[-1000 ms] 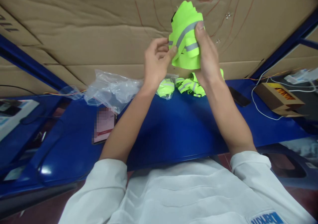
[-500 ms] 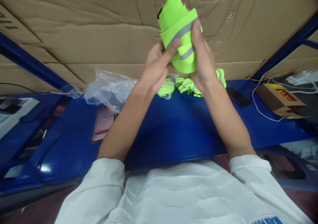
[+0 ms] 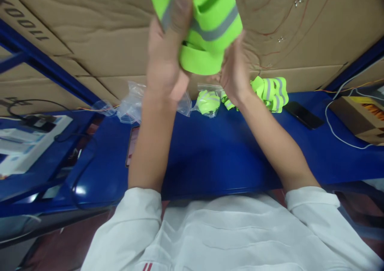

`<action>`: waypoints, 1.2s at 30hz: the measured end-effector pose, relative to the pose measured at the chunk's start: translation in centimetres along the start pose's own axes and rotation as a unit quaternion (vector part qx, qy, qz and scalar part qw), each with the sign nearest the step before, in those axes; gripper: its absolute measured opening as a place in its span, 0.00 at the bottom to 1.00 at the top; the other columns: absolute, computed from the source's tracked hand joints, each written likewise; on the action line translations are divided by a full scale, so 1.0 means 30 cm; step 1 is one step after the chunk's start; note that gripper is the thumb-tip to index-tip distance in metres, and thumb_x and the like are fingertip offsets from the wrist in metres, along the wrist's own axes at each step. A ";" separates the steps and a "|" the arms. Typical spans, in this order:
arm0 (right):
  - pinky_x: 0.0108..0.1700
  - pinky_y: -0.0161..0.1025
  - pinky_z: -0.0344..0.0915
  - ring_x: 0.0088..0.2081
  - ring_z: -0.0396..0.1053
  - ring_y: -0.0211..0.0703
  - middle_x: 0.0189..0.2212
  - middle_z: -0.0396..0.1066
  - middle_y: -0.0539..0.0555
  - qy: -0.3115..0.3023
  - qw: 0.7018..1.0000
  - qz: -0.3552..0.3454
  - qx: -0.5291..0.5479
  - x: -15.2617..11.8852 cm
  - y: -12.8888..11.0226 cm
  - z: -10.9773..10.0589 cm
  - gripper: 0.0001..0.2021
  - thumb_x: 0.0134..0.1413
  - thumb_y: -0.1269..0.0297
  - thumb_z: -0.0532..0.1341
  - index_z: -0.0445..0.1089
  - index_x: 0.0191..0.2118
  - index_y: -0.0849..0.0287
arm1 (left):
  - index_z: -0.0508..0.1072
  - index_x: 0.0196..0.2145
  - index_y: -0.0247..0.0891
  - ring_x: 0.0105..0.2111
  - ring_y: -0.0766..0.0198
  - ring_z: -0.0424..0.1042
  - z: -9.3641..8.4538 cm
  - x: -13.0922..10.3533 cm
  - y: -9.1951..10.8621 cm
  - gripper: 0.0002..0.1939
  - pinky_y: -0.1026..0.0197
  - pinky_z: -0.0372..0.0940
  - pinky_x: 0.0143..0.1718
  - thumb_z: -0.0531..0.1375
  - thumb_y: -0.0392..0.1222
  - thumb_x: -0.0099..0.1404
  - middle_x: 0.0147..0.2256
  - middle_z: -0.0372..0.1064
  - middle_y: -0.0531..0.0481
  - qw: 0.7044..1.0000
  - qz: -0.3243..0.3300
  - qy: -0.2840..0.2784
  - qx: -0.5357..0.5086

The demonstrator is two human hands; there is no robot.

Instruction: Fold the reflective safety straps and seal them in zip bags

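A neon-green bundle of fabric with grey reflective stripes (image 3: 210,35) is raised at the top centre, partly cut off by the frame's edge. My left hand (image 3: 169,51) grips its left side, the thumb lying across the front. Against its lower right side is my right hand (image 3: 235,69), blurred, with its fingers partly behind the fabric. Below, a clear bag with a green striped roll inside (image 3: 208,103) lies on the blue table (image 3: 210,155). More green striped bands (image 3: 271,93) lie to its right, partly hidden by my right wrist.
Crumpled clear plastic (image 3: 130,105) and a phone with a lit screen (image 3: 132,145) lie at the left. A dark phone (image 3: 304,115), a white cable and an open cardboard box (image 3: 357,117) are at the right. Cardboard (image 3: 120,55) stands behind the table.
The bundle has come closer to the camera and turned, with more of its folds facing me. My right hand has slid down to its lower edge, and the view has shifted left.
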State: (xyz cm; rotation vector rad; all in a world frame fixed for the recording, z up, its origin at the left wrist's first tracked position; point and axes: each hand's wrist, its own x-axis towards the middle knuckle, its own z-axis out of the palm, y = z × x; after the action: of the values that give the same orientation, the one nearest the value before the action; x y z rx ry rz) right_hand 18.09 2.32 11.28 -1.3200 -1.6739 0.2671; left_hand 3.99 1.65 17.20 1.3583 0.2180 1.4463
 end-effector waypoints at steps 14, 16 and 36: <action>0.37 0.35 0.69 0.29 0.69 0.37 0.25 0.73 0.48 -0.218 0.963 0.157 0.015 0.089 0.082 0.337 0.10 0.59 0.61 0.70 0.73 0.31 0.60 | 0.74 0.46 0.46 0.68 0.64 0.66 -0.106 0.061 -0.046 0.19 0.54 0.63 0.73 0.44 0.34 0.81 0.55 0.75 0.58 0.998 0.042 -0.001 -0.041; 0.46 0.36 0.72 0.38 0.74 0.40 0.36 0.78 0.51 -0.150 0.977 0.128 0.079 0.096 0.083 0.271 0.07 0.62 0.61 0.67 0.74 0.35 0.58 | 0.75 0.47 0.43 0.68 0.60 0.66 -0.115 0.055 -0.045 0.17 0.49 0.63 0.72 0.48 0.33 0.80 0.55 0.76 0.56 0.998 0.039 -0.033 -0.039; 0.66 0.54 0.66 0.57 0.74 0.57 0.51 0.79 0.55 0.016 0.992 -0.069 -0.100 -0.024 0.064 -0.291 0.10 0.60 0.69 0.63 0.76 0.46 0.52 | 0.79 0.50 0.39 0.52 0.47 0.79 -0.118 -0.001 -0.156 0.28 0.50 0.75 0.54 0.78 0.45 0.52 0.49 0.79 0.45 0.924 -0.225 -0.260 0.169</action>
State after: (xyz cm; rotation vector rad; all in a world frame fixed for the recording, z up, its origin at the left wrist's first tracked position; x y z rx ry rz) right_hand 26.02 -0.72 14.17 -1.3393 -1.7909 -0.0046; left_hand 3.76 5.29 12.60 1.7825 0.4122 0.6498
